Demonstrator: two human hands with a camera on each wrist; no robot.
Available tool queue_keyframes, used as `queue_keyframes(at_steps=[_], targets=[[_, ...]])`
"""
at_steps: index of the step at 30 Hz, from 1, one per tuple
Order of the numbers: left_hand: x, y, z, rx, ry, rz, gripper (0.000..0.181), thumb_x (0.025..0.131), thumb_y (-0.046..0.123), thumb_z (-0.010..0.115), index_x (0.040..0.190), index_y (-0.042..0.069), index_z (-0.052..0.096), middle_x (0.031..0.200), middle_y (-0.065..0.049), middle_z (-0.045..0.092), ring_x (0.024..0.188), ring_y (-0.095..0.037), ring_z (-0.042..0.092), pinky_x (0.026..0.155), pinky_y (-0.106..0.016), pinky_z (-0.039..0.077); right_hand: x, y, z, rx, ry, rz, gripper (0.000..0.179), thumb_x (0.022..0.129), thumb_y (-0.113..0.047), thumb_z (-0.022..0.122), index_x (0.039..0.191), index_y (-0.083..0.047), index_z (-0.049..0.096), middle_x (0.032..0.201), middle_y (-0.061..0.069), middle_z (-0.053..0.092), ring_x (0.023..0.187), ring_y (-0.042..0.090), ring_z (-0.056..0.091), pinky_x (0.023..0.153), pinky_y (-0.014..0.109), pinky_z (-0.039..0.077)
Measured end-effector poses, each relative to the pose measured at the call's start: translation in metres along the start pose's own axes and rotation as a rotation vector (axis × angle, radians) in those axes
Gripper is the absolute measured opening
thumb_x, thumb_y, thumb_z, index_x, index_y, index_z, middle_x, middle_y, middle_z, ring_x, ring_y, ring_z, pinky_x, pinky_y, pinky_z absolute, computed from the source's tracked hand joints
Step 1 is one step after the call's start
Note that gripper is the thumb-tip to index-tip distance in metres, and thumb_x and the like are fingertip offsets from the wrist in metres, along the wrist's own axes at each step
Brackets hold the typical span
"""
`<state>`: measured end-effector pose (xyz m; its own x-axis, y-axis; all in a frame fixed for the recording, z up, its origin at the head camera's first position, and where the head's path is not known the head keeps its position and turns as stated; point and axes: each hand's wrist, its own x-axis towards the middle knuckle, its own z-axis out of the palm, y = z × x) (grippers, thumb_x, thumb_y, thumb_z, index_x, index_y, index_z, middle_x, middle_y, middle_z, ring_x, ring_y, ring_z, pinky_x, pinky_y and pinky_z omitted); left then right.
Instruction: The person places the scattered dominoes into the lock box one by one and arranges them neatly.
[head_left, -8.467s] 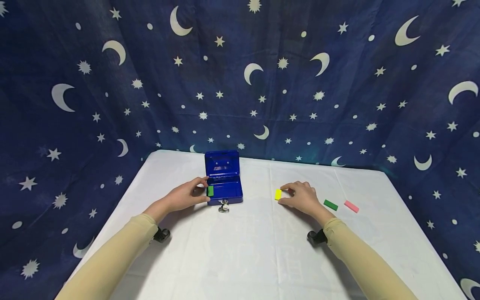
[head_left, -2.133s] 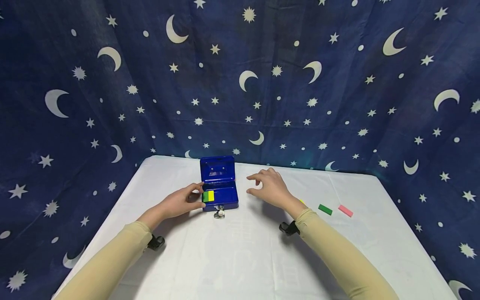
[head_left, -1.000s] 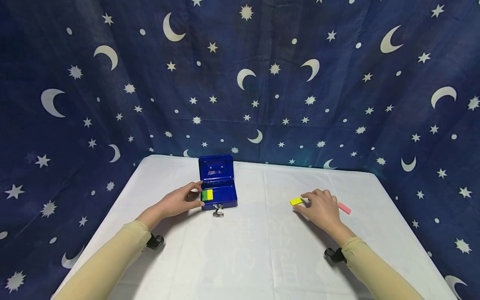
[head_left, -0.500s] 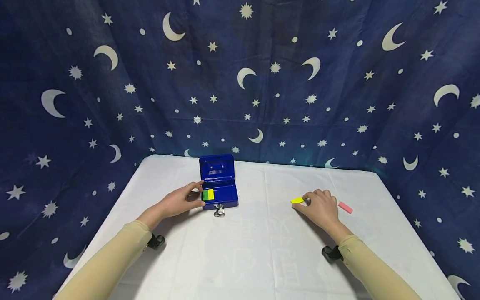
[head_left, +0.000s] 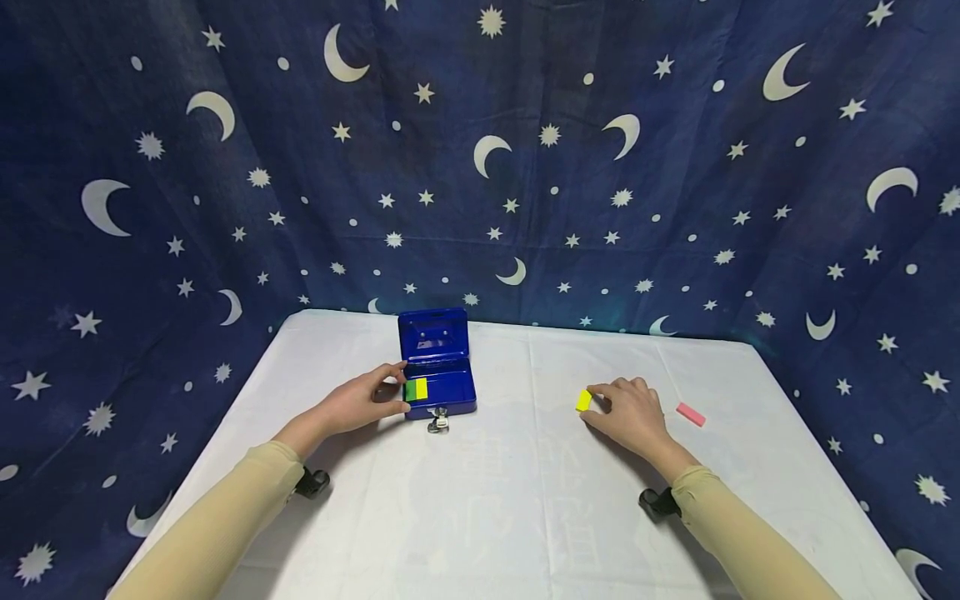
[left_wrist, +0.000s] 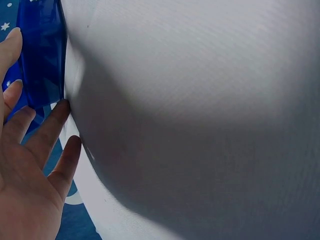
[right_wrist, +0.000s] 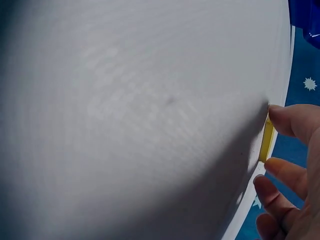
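White cloth (head_left: 517, 517) covers the table, with faint creases running front to back and hand shadows falling across it. Navy fabric (head_left: 442, 158) printed with pale moons, stars and dots hangs behind the table and along its 2 sides. Toward the back left stands a blue box (head_left: 453, 387), lid raised, a silver padlock (head_left: 438, 422) at its front; 2 blocks, a green block (head_left: 410, 391) and a yellow block (head_left: 422, 388), sit side by side at its left end. The left hand (head_left: 352, 404) holds that end between thumb and forefinger, other fingers spread. The right hand (head_left: 628, 414) pinches a 2nd yellow block (head_left: 583, 401) between thumb and fingertip, well right of the box. Beyond that hand, 1 pink block (head_left: 691, 414) lies on the cloth.
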<state>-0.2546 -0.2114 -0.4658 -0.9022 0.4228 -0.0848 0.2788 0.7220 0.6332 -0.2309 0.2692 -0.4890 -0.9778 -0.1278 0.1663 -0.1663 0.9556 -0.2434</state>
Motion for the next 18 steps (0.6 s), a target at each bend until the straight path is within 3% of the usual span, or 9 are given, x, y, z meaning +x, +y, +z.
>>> queue_keyframes(at_steps=[4, 10, 18], targets=[[-0.0003, 0.0, 0.0002, -0.005, 0.004, 0.005, 0.05, 0.093, 0.049, 0.072, 0.129, 0.019, 0.055, 0.163, 0.003, 0.033, 0.133, -0.025, 0.054, 0.109, -0.057, 0.04, -0.0007, 0.0024, 0.0, 0.015, 0.011, 0.011, 0.054, 0.08, -0.049, 0.08, 0.12, -0.013, 0.073, 0.101, 0.006, 0.066, 0.096, 0.031, 0.049, 0.076, 0.047, 0.037], [0.0011, -0.0005, 0.0002, 0.001, 0.006, 0.003, 0.052, 0.092, 0.051, 0.072, 0.128, 0.019, 0.054, 0.163, 0.004, 0.033, 0.134, -0.025, 0.054, 0.109, -0.057, 0.039, -0.0009, 0.0053, -0.0009, 0.051, 0.019, 0.02, 0.05, 0.081, -0.048, 0.081, 0.115, -0.013, 0.075, 0.091, 0.002, 0.062, 0.089, 0.028, 0.047, 0.075, 0.047, 0.036], [0.0009, -0.0005, 0.0009, -0.008, 0.005, -0.001, 0.051, 0.092, 0.05, 0.072, 0.128, 0.019, 0.054, 0.163, 0.004, 0.033, 0.134, -0.025, 0.054, 0.109, -0.057, 0.039, 0.0017, 0.0017, 0.0009, 0.093, -0.022, -0.013, 0.048, 0.082, -0.045, 0.081, 0.119, -0.016, 0.075, 0.09, 0.0, 0.061, 0.089, 0.026, 0.046, 0.076, 0.044, 0.035]])
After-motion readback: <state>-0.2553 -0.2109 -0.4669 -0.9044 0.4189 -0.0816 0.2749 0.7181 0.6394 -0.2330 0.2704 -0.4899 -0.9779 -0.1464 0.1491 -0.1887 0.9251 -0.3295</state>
